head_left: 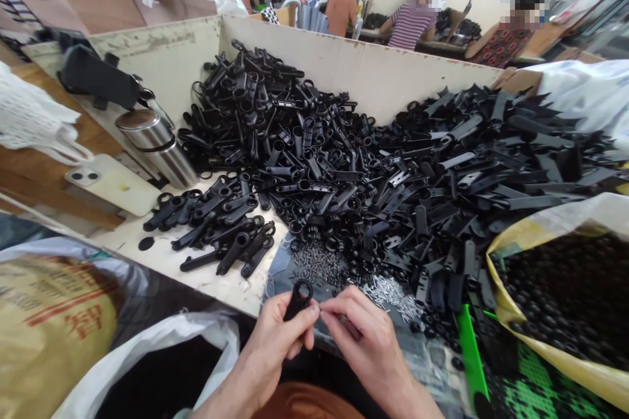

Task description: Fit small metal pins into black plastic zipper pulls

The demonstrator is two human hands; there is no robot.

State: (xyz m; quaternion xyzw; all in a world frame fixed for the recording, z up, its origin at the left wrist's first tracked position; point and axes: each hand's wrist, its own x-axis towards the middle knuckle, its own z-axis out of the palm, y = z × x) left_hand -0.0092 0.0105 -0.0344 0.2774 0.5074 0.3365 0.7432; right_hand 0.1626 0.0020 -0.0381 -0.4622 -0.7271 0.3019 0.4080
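Observation:
My left hand [265, 353] is closed round a black plastic part with a ring-shaped end [297, 300], the ring tilted up. Close beside it, my right hand [368, 334] has thumb and forefinger pinched together; anything between them is too small to make out. Just beyond my hands lie a heap of small dark screw-like pieces [317, 265] and a heap of short silver pins [390, 296]. Similar black ring-ended parts [223, 226] are laid in a loose group to the left. A big pile of black plastic parts [304, 144] rises behind.
Flat black pieces [496, 137] are heaped at right, above a yellow-edged sack of small round black parts [570, 288] and a green basket [472, 357]. A steel flask [157, 144] and phone [113, 183] stand left. Open white sack [216, 334] sits front left. Several people work beyond the board.

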